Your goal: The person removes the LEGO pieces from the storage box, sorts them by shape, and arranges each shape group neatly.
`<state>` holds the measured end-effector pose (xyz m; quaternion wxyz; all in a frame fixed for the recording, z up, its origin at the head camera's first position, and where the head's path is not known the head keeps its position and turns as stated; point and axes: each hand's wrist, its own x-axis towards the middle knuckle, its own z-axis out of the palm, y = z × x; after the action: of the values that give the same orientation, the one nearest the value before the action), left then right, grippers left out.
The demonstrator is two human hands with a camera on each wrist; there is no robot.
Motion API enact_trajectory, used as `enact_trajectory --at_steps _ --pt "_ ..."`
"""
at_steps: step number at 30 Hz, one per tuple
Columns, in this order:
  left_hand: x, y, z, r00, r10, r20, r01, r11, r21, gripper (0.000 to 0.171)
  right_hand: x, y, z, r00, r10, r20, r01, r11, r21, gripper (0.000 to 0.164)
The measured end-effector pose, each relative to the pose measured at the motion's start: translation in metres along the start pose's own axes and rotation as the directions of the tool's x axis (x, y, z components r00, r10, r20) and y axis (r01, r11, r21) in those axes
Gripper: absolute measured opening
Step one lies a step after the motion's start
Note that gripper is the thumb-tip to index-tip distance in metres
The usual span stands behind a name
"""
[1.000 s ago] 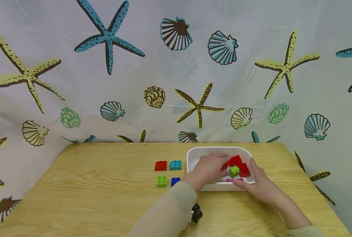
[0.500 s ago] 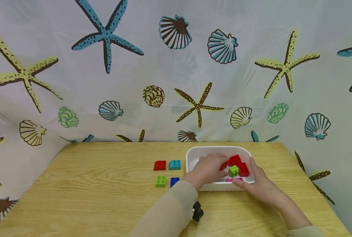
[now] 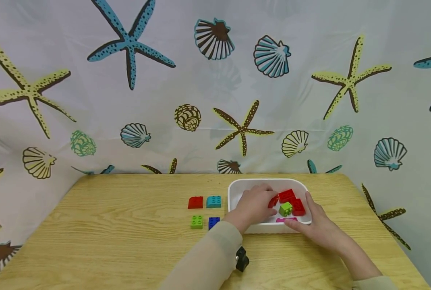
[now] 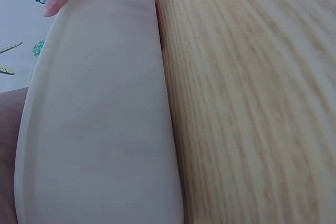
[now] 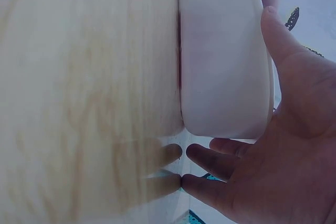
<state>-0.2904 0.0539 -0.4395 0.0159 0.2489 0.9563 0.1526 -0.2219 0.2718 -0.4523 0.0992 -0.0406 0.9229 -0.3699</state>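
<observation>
A white plastic bin (image 3: pixel 266 228) stands on the wooden table, with toy building bricks inside. My left hand (image 3: pixel 255 205) reaches into it from the left, its fingers and thumb about a red brick (image 3: pixel 272 201) that they partly cover. Beside it lie a lime green brick (image 3: pixel 285 208), more red bricks (image 3: pixel 298 207) and a pink piece (image 3: pixel 286 220) near the front wall. My right hand (image 3: pixel 322 227) holds the bin's front right corner, thumb at the front rim and fingers along the right side. The left wrist view shows only the bin's outside wall (image 4: pixel 100 103) clearly.
Left of the bin, a red brick (image 3: pixel 195 202), a light blue brick (image 3: pixel 213 201), a lime green brick (image 3: pixel 197 222) and a dark blue brick (image 3: pixel 214 222) sit in two rows on the table (image 3: pixel 121 225). A patterned curtain (image 3: pixel 164 88) hangs behind.
My left hand's fingers draw in slightly around the red brick inside the bin. My right hand stays at the corner. The bricks on the table keep their places.
</observation>
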Motion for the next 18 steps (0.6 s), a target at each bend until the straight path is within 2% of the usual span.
enact_trajectory --at_steps 6,11,18 --pt "0.0016 -0.0007 0.0004 1.0 -0.017 -0.007 0.017 1.0 0.023 0.061 -0.0001 -0.0013 -0.0003 1.0 0.004 0.001 -0.004 1.0 0.004 0.13" --pt "0.0031 -0.0017 0.0018 0.998 -0.061 -0.024 0.062 0.998 0.029 0.06 0.0 -0.0019 -0.0002 1.0 0.006 -0.001 -0.006 1.0 0.005 0.13" --pt "0.0044 -0.0015 0.0028 0.993 -0.113 -0.011 0.113 0.992 -0.051 0.055 0.0007 -0.0009 0.0003 1.0 0.015 -0.003 -0.015 1.0 -0.004 0.13"
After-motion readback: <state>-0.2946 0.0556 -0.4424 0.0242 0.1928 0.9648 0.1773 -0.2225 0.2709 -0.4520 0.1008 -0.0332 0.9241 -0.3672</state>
